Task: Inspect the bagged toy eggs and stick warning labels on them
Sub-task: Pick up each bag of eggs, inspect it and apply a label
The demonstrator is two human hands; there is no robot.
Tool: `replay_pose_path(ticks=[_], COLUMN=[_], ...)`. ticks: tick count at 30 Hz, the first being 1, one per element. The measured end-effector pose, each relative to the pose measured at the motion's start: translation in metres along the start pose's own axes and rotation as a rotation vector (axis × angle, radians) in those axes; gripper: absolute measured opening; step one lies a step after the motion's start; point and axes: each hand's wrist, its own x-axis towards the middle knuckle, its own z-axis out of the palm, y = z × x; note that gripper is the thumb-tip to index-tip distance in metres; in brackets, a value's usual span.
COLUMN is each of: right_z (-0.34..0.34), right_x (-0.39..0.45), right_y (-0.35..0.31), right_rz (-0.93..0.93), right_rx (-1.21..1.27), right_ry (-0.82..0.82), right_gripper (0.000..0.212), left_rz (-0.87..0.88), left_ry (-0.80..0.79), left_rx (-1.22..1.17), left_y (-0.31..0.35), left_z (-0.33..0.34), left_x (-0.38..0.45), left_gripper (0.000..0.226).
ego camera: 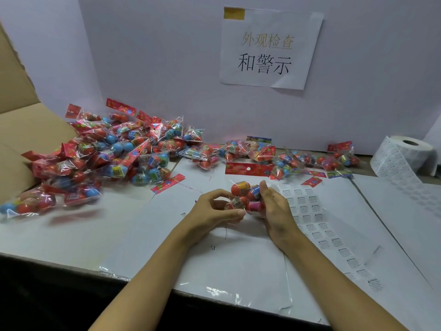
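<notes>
Your forearms are reaching in from six o'clock over the white-papered table [71,237], which is carrying everything else. At nine to eleven o'clock a big heap of bagged eggs [112,151] is spilling out beside a cardboard box [21,125], with a smaller scatter of bags [286,158] trailing toward two o'clock. At three o'clock a label roll [405,154] is standing, its strip of warning labels [317,216] running down toward five o'clock. At the centre you are holding one bagged toy egg pack [243,197]: your left hand [214,211] is curling its fingers [235,212] around its near side, while your right hand [276,209] is cupping the pack's right side, fingers fairly straight.
</notes>
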Motion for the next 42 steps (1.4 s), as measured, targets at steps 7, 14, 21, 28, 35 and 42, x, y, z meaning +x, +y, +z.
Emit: replay_pose_path(ticks=[7, 14, 21, 28, 35, 42], right_z=[0.0, 0.001, 0.002, 0.003, 0.002, 0.005], right_x=[-0.005, -0.006, -0.007, -0.011, -0.011, -0.007], right_y=[-0.001, 0.002, -0.004, -0.007, -0.006, 0.0], right_rz=[-0.098, -0.087, -0.071, -0.113, -0.096, -0.16], right_rx=[-0.104, -0.245, -0.194, -0.142, -0.176, -0.253], right_ry=[-0.096, -0.139, -0.168, -0.188, -0.138, 0.022], right_gripper=[0.09, 0.04, 0.035, 0.04, 0.065, 0.05], left_rz=[0.093, 0.157, 0.108, 0.056, 0.018, 0.025], left_ry=[0.077, 0.158, 0.156, 0.064, 0.072, 0.15], left_rx=[-0.07, -0.109, -0.095, -0.208, -0.264, -0.128], left_y=[0.0, 0.001, 0.009, 0.014, 0.016, 0.013], left_z=[0.002, 0.001, -0.001, -0.005, -0.011, -0.013], left_x=[0.004, 0.004, 0.003, 0.002, 0.003, 0.003], left_gripper=[0.05, 0.032, 0.041, 0.04, 0.038, 0.032])
